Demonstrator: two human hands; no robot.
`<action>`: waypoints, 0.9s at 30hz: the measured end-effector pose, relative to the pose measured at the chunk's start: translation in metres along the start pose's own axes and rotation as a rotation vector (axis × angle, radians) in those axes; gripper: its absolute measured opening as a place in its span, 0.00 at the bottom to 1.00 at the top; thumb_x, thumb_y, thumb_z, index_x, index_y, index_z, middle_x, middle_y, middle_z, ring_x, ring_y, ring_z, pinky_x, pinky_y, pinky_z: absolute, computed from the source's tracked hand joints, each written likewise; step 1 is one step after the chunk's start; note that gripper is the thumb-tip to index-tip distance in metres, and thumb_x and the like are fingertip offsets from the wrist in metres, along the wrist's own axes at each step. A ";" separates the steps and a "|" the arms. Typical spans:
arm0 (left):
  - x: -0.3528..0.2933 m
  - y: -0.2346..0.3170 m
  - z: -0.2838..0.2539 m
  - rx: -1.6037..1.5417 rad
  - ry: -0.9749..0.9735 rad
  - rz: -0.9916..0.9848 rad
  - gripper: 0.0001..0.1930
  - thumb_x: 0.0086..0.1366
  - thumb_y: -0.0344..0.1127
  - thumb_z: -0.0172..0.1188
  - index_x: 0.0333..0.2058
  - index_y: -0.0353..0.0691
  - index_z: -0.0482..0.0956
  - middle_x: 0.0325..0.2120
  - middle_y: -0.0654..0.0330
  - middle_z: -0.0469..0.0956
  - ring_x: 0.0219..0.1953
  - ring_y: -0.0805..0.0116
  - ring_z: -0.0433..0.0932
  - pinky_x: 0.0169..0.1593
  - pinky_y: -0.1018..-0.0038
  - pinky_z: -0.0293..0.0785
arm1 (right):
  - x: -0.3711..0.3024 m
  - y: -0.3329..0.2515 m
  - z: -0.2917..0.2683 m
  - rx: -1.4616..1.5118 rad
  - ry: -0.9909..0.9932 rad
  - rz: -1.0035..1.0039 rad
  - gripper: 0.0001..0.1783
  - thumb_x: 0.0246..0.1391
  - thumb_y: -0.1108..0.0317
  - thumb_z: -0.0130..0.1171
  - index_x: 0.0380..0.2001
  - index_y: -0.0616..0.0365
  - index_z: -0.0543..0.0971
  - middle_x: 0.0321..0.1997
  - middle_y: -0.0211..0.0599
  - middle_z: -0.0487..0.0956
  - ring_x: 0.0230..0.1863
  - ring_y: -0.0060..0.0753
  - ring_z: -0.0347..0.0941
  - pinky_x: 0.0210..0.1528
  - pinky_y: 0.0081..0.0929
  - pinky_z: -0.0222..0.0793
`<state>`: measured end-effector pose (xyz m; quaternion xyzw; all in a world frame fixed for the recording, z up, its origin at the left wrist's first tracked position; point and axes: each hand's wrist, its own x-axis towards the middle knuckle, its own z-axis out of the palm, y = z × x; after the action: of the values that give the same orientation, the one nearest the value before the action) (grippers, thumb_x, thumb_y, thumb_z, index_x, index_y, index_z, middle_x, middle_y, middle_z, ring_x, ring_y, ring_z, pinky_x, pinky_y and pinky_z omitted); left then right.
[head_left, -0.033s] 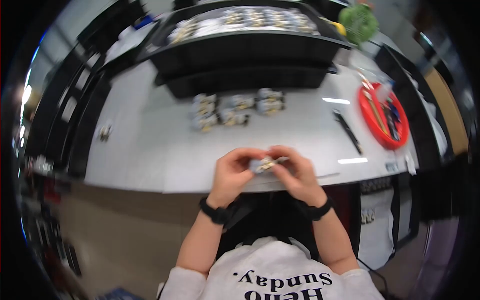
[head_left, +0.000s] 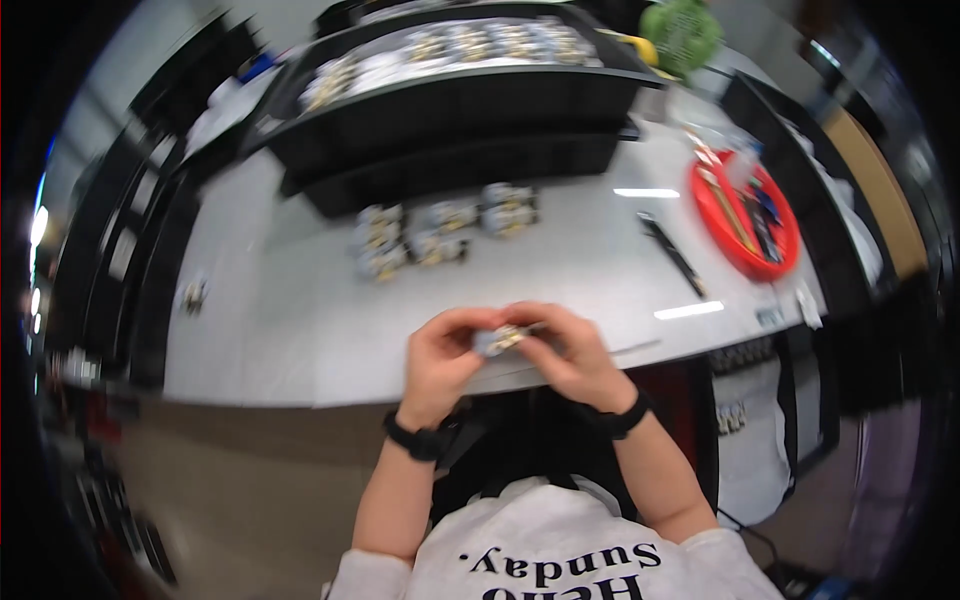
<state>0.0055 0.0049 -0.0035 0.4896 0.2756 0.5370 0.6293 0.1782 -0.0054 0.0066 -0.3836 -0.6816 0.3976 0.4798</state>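
At the near edge of the table (head_left: pixel 265 335): a small grey-and-gold part (head_left: pixel 501 340), raised between the two hands, its details blurred.
Left hand (head_left: pixel 438 365): thumb and fingers clamped on the part's left side.
Right hand (head_left: pixel 568 358): thumb and fingers pinching the same part from the right; fingertips close to the left hand's.
Wrists: a black band (head_left: pixel 417 438) around the left, another black band (head_left: pixel 627 417) around the right.
Beyond the hands: a loose group of similar parts (head_left: pixel 380 240), in front of a black bin (head_left: pixel 450 125) holding more.
Table's left side: one lone piece (head_left: pixel 193 295).
Table's right side: a slim black tool (head_left: pixel 672 255) lying slantwise, near a red basket (head_left: pixel 706 225) of tools.
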 end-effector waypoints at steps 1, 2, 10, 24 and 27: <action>-0.001 -0.001 0.000 0.040 0.017 0.033 0.14 0.47 0.13 0.51 0.35 0.31 0.73 0.37 0.55 0.74 0.42 0.67 0.72 0.49 0.73 0.67 | 0.000 -0.002 0.000 -0.056 0.007 -0.020 0.16 0.45 0.77 0.53 0.42 0.59 0.72 0.36 0.40 0.75 0.35 0.35 0.71 0.36 0.25 0.68; -0.003 0.001 -0.001 0.062 0.032 0.046 0.14 0.47 0.14 0.51 0.35 0.32 0.74 0.36 0.55 0.74 0.41 0.67 0.72 0.49 0.72 0.67 | 0.002 -0.002 0.002 -0.009 0.007 -0.044 0.16 0.45 0.76 0.53 0.41 0.59 0.72 0.35 0.40 0.75 0.35 0.37 0.71 0.38 0.27 0.67; -0.006 -0.002 0.000 0.075 0.052 0.006 0.17 0.50 0.14 0.49 0.40 0.34 0.71 0.50 0.50 0.64 0.51 0.60 0.66 0.55 0.68 0.62 | -0.025 -0.012 -0.030 0.119 0.175 -0.069 0.17 0.41 0.83 0.53 0.39 0.60 0.72 0.35 0.37 0.72 0.37 0.30 0.69 0.38 0.22 0.66; -0.004 0.003 0.002 0.208 0.154 -0.059 0.14 0.55 0.17 0.47 0.41 0.32 0.69 0.48 0.51 0.67 0.49 0.64 0.68 0.54 0.71 0.63 | -0.319 0.120 -0.310 -0.778 1.246 0.613 0.17 0.36 0.81 0.56 0.36 0.60 0.74 0.28 0.34 0.76 0.31 0.26 0.72 0.37 0.23 0.68; -0.004 0.003 0.002 0.214 0.168 -0.068 0.14 0.56 0.18 0.47 0.42 0.32 0.69 0.47 0.51 0.67 0.48 0.64 0.68 0.54 0.72 0.64 | -0.353 0.144 -0.315 -0.902 1.112 0.902 0.17 0.36 0.81 0.56 0.35 0.58 0.75 0.29 0.36 0.77 0.32 0.32 0.73 0.37 0.26 0.68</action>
<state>0.0049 0.0002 -0.0009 0.4976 0.3997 0.5220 0.5658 0.5870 -0.2138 -0.1778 -0.9134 -0.2212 -0.0059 0.3416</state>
